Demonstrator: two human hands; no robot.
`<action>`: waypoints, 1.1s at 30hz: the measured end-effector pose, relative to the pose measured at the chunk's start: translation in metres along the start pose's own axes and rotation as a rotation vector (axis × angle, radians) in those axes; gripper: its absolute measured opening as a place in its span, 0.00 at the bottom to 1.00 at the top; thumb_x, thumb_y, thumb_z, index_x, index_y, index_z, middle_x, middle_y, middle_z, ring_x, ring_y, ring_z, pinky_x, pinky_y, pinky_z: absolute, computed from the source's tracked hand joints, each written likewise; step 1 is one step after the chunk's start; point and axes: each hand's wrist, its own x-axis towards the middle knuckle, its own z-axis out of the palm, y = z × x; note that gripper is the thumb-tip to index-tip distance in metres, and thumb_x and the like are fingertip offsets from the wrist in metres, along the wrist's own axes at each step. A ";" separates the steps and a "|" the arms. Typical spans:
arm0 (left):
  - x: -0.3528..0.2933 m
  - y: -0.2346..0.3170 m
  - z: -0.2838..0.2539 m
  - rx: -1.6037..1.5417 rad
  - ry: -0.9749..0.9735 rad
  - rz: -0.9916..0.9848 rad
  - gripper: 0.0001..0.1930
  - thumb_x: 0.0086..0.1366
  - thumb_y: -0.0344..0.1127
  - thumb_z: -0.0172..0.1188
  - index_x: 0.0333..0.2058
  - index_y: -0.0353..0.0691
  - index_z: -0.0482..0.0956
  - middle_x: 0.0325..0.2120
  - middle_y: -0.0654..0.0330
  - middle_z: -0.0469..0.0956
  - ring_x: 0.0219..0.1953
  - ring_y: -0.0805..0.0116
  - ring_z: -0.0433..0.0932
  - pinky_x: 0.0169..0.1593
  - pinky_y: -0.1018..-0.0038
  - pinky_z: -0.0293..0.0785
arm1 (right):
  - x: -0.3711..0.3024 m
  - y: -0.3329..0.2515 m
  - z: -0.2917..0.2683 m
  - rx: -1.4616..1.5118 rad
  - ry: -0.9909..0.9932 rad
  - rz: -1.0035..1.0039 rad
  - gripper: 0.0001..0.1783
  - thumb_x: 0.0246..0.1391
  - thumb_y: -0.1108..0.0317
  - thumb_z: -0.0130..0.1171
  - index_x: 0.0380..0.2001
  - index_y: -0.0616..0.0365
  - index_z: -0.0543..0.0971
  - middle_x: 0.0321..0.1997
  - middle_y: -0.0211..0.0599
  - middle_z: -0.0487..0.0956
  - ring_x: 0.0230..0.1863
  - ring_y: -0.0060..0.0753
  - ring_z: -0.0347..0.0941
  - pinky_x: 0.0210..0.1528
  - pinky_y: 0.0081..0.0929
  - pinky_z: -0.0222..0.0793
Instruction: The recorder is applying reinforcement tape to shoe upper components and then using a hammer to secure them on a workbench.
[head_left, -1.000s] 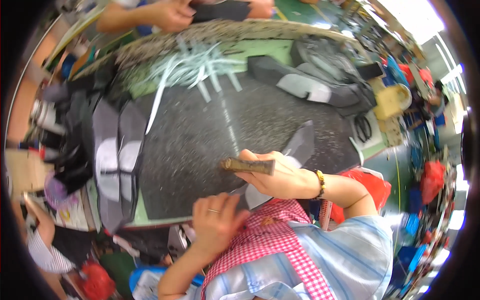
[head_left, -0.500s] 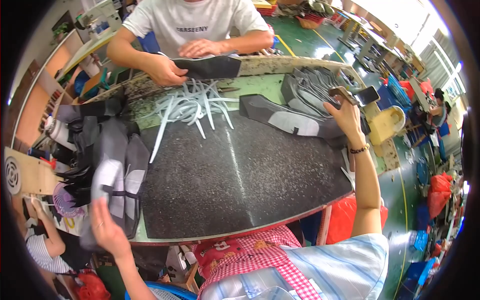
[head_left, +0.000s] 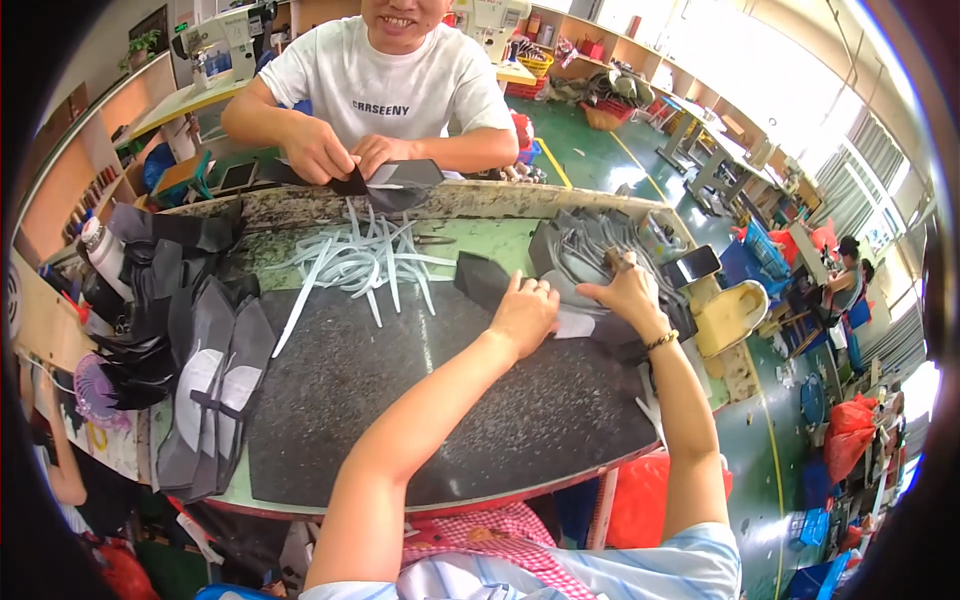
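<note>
On the right part of the black work mat (head_left: 350,420) lies a dark grey fabric piece (head_left: 482,280) with a pale patch. My left hand (head_left: 527,318) rests on its middle, fingers bent together over it and partly hiding it. Just right of it, my right hand (head_left: 630,295) is closed around a small brown tool (head_left: 618,262), mostly hidden by the fingers. Behind both hands stands a stack of similar grey pieces (head_left: 575,245). A loose heap of white strips (head_left: 365,262) lies to the left at the mat's far edge.
More grey pieces (head_left: 205,375) and black pieces (head_left: 150,330) pile up at the left edge. Across the table a person (head_left: 385,110) handles a dark piece (head_left: 405,178). A phone (head_left: 692,265) and a yellow machine part (head_left: 730,312) sit at the right edge.
My left hand has left the pile at the left and come across to the grey piece. My right hand has moved left and nearer, tool still held. The view has shifted.
</note>
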 end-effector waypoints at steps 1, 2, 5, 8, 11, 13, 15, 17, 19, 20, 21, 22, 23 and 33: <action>-0.002 0.008 -0.005 -0.033 0.019 0.089 0.18 0.61 0.46 0.63 0.38 0.36 0.75 0.31 0.54 0.80 0.41 0.55 0.80 0.53 0.57 0.71 | -0.003 0.001 -0.001 0.016 -0.027 0.015 0.58 0.29 0.31 0.73 0.51 0.74 0.71 0.42 0.59 0.81 0.46 0.57 0.79 0.48 0.42 0.75; -0.011 0.025 -0.012 -0.144 0.044 0.118 0.17 0.61 0.44 0.63 0.37 0.36 0.75 0.28 0.54 0.79 0.37 0.54 0.81 0.47 0.58 0.73 | -0.002 0.007 0.003 -0.014 -0.069 0.083 0.55 0.29 0.32 0.73 0.47 0.73 0.73 0.43 0.59 0.81 0.46 0.57 0.79 0.47 0.41 0.75; -0.062 0.069 -0.047 -0.404 -0.002 0.022 0.15 0.62 0.43 0.63 0.36 0.34 0.78 0.30 0.48 0.80 0.31 0.50 0.82 0.34 0.60 0.77 | 0.001 0.008 0.001 -0.012 -0.099 0.076 0.56 0.27 0.32 0.75 0.47 0.74 0.72 0.43 0.60 0.81 0.46 0.55 0.79 0.49 0.40 0.75; -0.109 0.066 -0.061 -0.607 0.045 -0.182 0.17 0.63 0.42 0.62 0.43 0.33 0.79 0.35 0.46 0.82 0.34 0.49 0.82 0.36 0.61 0.79 | 0.002 0.013 0.010 -0.041 -0.046 0.033 0.54 0.26 0.33 0.75 0.45 0.71 0.72 0.42 0.59 0.80 0.46 0.55 0.79 0.48 0.42 0.74; -0.157 0.058 -0.093 -0.676 0.101 -0.290 0.20 0.63 0.38 0.63 0.51 0.35 0.77 0.38 0.45 0.82 0.35 0.50 0.83 0.37 0.64 0.80 | 0.010 0.017 0.009 -0.032 -0.042 -0.004 0.50 0.25 0.37 0.78 0.41 0.69 0.72 0.42 0.59 0.80 0.46 0.57 0.78 0.47 0.43 0.75; -0.181 0.049 -0.097 -0.633 0.196 -0.279 0.21 0.64 0.39 0.61 0.53 0.36 0.75 0.37 0.47 0.82 0.32 0.50 0.83 0.33 0.62 0.79 | 0.010 0.009 -0.008 -0.003 -0.097 0.014 0.48 0.26 0.39 0.79 0.40 0.69 0.72 0.41 0.58 0.80 0.45 0.57 0.79 0.46 0.43 0.75; -0.195 0.041 -0.085 -0.528 0.147 -0.307 0.21 0.64 0.39 0.62 0.52 0.36 0.75 0.37 0.47 0.82 0.31 0.51 0.83 0.32 0.63 0.79 | 0.012 0.004 -0.012 -0.025 -0.129 -0.012 0.45 0.30 0.41 0.78 0.40 0.69 0.73 0.42 0.57 0.80 0.45 0.55 0.79 0.45 0.42 0.75; -0.192 0.036 -0.080 -0.421 0.128 -0.320 0.21 0.64 0.39 0.62 0.52 0.36 0.75 0.36 0.48 0.82 0.30 0.52 0.83 0.31 0.63 0.79 | 0.006 0.008 -0.004 -0.014 -0.026 -0.047 0.44 0.34 0.41 0.76 0.43 0.67 0.74 0.45 0.55 0.78 0.46 0.54 0.78 0.45 0.42 0.75; -0.188 0.041 -0.081 -0.490 0.119 -0.391 0.22 0.61 0.39 0.66 0.52 0.37 0.76 0.34 0.49 0.83 0.30 0.54 0.83 0.31 0.66 0.78 | -0.012 -0.010 -0.009 0.042 0.039 -0.058 0.42 0.36 0.41 0.75 0.45 0.65 0.74 0.46 0.53 0.77 0.47 0.54 0.77 0.46 0.42 0.74; -0.182 0.043 -0.085 -0.477 0.115 -0.429 0.19 0.60 0.39 0.67 0.46 0.37 0.78 0.33 0.51 0.82 0.30 0.54 0.82 0.32 0.66 0.77 | -0.025 -0.026 -0.009 0.105 0.096 -0.076 0.41 0.38 0.41 0.73 0.47 0.62 0.75 0.47 0.52 0.75 0.47 0.54 0.76 0.46 0.42 0.74; -0.178 0.043 -0.082 -0.481 0.115 -0.433 0.19 0.60 0.39 0.67 0.46 0.37 0.78 0.33 0.51 0.82 0.30 0.54 0.82 0.32 0.66 0.77 | -0.034 -0.034 -0.006 0.166 0.161 -0.169 0.39 0.39 0.41 0.72 0.48 0.58 0.75 0.47 0.50 0.74 0.47 0.54 0.76 0.46 0.42 0.74; -0.175 0.040 -0.077 -0.502 0.087 -0.437 0.17 0.59 0.40 0.67 0.44 0.36 0.79 0.34 0.51 0.82 0.30 0.53 0.82 0.33 0.65 0.77 | -0.045 -0.051 -0.013 0.174 0.072 -0.178 0.39 0.40 0.42 0.72 0.49 0.58 0.75 0.46 0.51 0.74 0.47 0.54 0.76 0.45 0.43 0.74; -0.171 0.036 -0.073 -0.518 0.063 -0.443 0.16 0.59 0.40 0.67 0.41 0.36 0.80 0.34 0.51 0.82 0.31 0.53 0.82 0.34 0.65 0.77 | -0.051 -0.069 -0.020 0.185 -0.013 -0.192 0.39 0.40 0.43 0.71 0.50 0.57 0.75 0.46 0.51 0.74 0.46 0.55 0.76 0.45 0.43 0.74; -0.197 0.077 -0.097 -0.069 0.146 -0.079 0.19 0.57 0.34 0.64 0.47 0.33 0.80 0.25 0.62 0.71 0.26 0.69 0.74 0.28 0.73 0.70 | -0.029 -0.064 0.006 -0.277 -0.086 -0.280 0.24 0.44 0.69 0.67 0.42 0.65 0.67 0.43 0.54 0.74 0.37 0.57 0.80 0.36 0.43 0.78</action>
